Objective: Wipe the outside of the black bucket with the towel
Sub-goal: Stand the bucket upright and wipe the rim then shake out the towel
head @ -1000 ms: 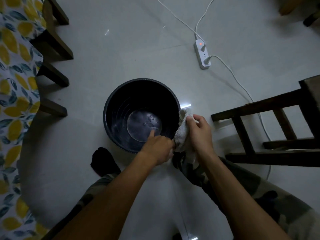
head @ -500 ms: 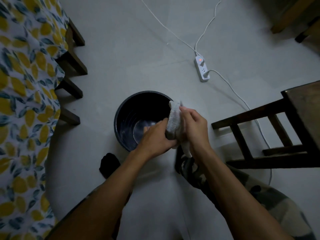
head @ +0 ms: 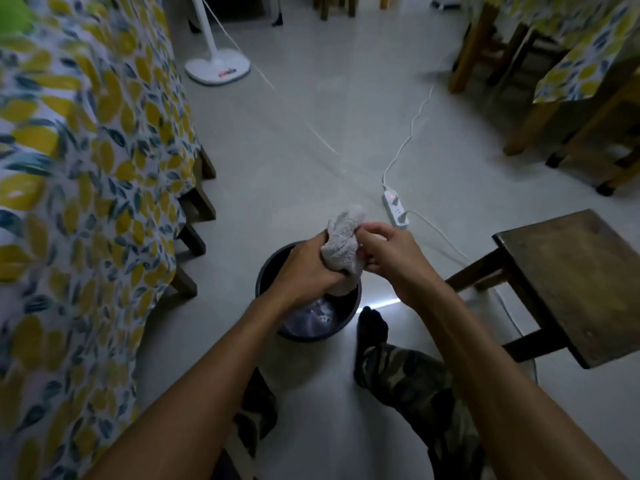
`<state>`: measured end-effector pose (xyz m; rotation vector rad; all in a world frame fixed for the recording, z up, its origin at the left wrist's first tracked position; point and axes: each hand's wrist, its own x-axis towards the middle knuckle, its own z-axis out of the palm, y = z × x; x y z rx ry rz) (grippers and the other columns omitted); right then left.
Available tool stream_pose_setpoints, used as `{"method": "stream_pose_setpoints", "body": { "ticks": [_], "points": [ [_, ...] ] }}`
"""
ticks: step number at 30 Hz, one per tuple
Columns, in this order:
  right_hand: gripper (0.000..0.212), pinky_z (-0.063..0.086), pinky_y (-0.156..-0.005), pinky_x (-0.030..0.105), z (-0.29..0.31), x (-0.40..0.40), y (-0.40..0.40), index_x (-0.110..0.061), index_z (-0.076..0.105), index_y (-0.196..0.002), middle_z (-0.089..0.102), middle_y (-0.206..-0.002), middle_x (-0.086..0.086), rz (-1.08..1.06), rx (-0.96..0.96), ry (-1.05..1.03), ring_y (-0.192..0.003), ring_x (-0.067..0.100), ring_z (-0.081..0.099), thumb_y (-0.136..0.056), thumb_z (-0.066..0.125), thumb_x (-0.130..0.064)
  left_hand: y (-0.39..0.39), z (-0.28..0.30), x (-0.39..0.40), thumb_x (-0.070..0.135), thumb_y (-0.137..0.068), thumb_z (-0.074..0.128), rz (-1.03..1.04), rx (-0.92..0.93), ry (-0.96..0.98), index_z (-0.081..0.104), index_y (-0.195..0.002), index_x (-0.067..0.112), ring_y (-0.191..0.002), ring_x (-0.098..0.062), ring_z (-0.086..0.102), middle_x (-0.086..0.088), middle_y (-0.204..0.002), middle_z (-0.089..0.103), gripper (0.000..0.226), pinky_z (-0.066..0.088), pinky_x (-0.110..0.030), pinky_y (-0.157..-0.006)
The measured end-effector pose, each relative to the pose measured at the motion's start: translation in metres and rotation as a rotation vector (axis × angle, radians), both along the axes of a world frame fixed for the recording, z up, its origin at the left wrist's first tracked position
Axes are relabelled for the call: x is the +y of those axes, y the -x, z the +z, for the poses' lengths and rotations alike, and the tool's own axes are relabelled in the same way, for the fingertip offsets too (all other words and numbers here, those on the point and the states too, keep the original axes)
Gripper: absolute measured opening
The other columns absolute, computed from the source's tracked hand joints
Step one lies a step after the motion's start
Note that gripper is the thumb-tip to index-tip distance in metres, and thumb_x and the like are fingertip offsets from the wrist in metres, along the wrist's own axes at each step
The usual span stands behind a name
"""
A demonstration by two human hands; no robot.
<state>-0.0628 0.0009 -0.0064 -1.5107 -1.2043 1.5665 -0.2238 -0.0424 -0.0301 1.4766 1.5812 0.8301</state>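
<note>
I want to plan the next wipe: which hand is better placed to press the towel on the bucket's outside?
Probably the left hand: it grips the towel fully, above the bucket; the right hand only pinches it.

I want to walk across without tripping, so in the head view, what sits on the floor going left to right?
Lemon-print tablecloth → white fan base → black bucket → power strip → wooden stool.

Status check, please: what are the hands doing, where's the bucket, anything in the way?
Both hands, left and right, grip the towel above the bucket. Towel off the bucket wall. Power strip and stool close by.
</note>
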Motion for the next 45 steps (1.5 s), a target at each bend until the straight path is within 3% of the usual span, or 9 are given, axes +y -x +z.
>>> {"method": "stream_pose_setpoints", "body": {
  "ticks": [4, 8, 11, 14, 19, 23, 26, 36, 45],
  "points": [
    [0.02, 0.062, -0.078, 0.044, 0.054, -0.017, -0.012, -0.008, 0.066, -0.113, 0.075, -0.093, 0.023, 0.14, -0.032, -0.075, -0.072, 0.027, 0.071, -0.093, 0.069, -0.009, 0.0, 0.048, -0.011, 0.034, -0.078, 0.083, -0.128, -0.066, -0.028, 0.061, -0.128, 0.03, -0.107, 0.0, 0.066, 0.014, -0.118, 0.07, 0.055, 0.055, -0.032, -0.096],
    [0.02, 0.064, -0.075, 0.04, 0.095, -0.039, -0.014, 0.001, 0.063, -0.108, 0.071, -0.098, 0.025, 0.145, -0.089, -0.235, -0.08, 0.023, 0.071, -0.093, 0.071, -0.007, -0.005, 0.092, -0.02, 0.026, -0.092, 0.073, -0.163, -0.046, -0.145, 0.063, -0.127, 0.024, -0.104, -0.009, 0.068, 0.005, -0.113, 0.072, 0.036, 0.056, -0.028, -0.09],
    [0.01, 0.066, -0.078, 0.047, 0.114, -0.051, -0.014, -0.008, 0.062, -0.095, 0.074, -0.099, 0.019, 0.113, -0.133, -0.309, -0.084, 0.027, 0.074, -0.092, 0.071, -0.01, -0.009, 0.111, -0.024, 0.034, -0.095, 0.068, -0.144, 0.089, -0.224, 0.067, -0.115, 0.029, -0.096, -0.012, 0.068, 0.006, -0.104, 0.073, 0.021, 0.057, -0.037, -0.086],
    [0.012, 0.066, -0.072, 0.044, 0.132, -0.059, -0.018, -0.015, 0.062, -0.091, 0.075, -0.095, 0.008, 0.062, -0.202, -0.413, -0.086, 0.026, 0.077, -0.087, 0.074, -0.015, -0.012, 0.132, -0.032, 0.033, -0.093, 0.072, -0.078, 0.104, -0.301, 0.065, -0.112, 0.029, -0.094, -0.008, 0.068, 0.008, -0.105, 0.072, 0.021, 0.054, -0.025, -0.077],
    [0.014, 0.064, -0.083, 0.042, 0.165, -0.068, -0.033, -0.02, 0.062, -0.083, 0.071, -0.126, -0.015, 0.063, -0.257, -0.617, -0.093, 0.009, 0.075, -0.082, 0.076, -0.021, -0.014, 0.164, -0.039, 0.042, -0.086, 0.077, -0.044, 0.111, -0.381, 0.066, -0.082, 0.022, -0.074, -0.014, 0.064, 0.006, -0.078, 0.069, 0.023, 0.048, -0.032, -0.063],
    [0.019, 0.062, -0.069, 0.035, 0.183, -0.076, -0.049, -0.017, 0.061, -0.072, 0.075, -0.078, -0.004, 0.041, -0.327, -0.758, -0.075, 0.01, 0.073, -0.077, 0.079, -0.016, -0.012, 0.18, -0.042, 0.047, -0.079, 0.083, -0.028, 0.142, -0.416, 0.058, -0.068, 0.015, -0.059, -0.009, 0.048, 0.006, -0.062, 0.056, 0.042, 0.037, -0.027, -0.055],
    [0.028, 0.046, -0.054, 0.021, 0.19, -0.08, -0.061, -0.022, 0.056, -0.069, 0.06, -0.066, -0.008, 0.017, -0.419, -0.897, -0.062, 0.007, 0.054, -0.081, 0.079, -0.012, -0.01, 0.185, -0.044, 0.052, -0.077, 0.083, -0.021, 0.203, -0.446, 0.052, -0.064, 0.012, -0.057, -0.01, 0.043, 0.004, -0.061, 0.049, 0.051, 0.034, -0.028, -0.054],
    [0.031, 0.039, -0.059, 0.019, 0.209, -0.075, -0.113, -0.025, 0.052, -0.072, 0.059, -0.071, -0.008, 0.005, -0.637, -1.086, -0.069, 0.014, 0.057, -0.083, 0.071, -0.003, -0.013, 0.194, -0.049, 0.053, -0.075, 0.083, -0.069, 0.308, -0.318, 0.059, -0.066, 0.022, -0.058, -0.007, 0.051, 0.008, -0.062, 0.059, 0.04, 0.038, -0.029, -0.056],
    [0.019, 0.051, -0.077, 0.024, 0.208, -0.077, -0.194, -0.017, 0.063, -0.083, 0.067, -0.092, 0.002, -0.119, -0.768, -1.037, -0.095, 0.015, 0.064, -0.086, 0.08, -0.01, -0.047, 0.217, -0.016, 0.038, -0.077, 0.085, -0.25, 0.25, -0.269, 0.07, -0.083, 0.022, -0.075, -0.013, 0.06, 0.004, -0.081, 0.069, 0.023, 0.045, -0.028, -0.064]
  ]
}}
